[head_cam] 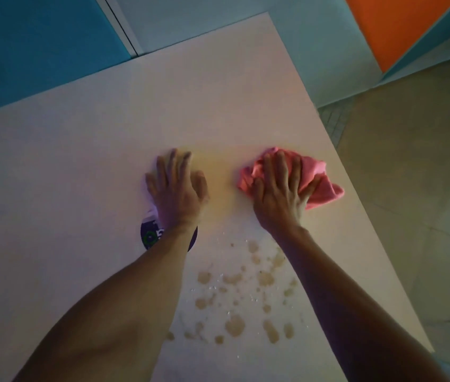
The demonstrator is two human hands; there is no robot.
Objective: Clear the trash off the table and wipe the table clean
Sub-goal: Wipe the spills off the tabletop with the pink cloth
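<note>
My right hand point(281, 188) presses flat on a crumpled pink cloth point(320, 180) lying on the white table point(80, 150), right of centre. My left hand point(177, 188) rests on top of a white and dark purple container point(149, 235) with a green mark, which my wrist mostly hides. Whether the fingers grip it or only lie on it is unclear. Several brown spill stains point(234, 325) and small droplets dot the table between my forearms, nearer to me than both hands.
The table's right edge point(356, 188) drops to a pale tiled floor point(416, 188). Blue wall panels point(39, 45) stand behind the table on the left and an orange panel point(394, 26) at the far right.
</note>
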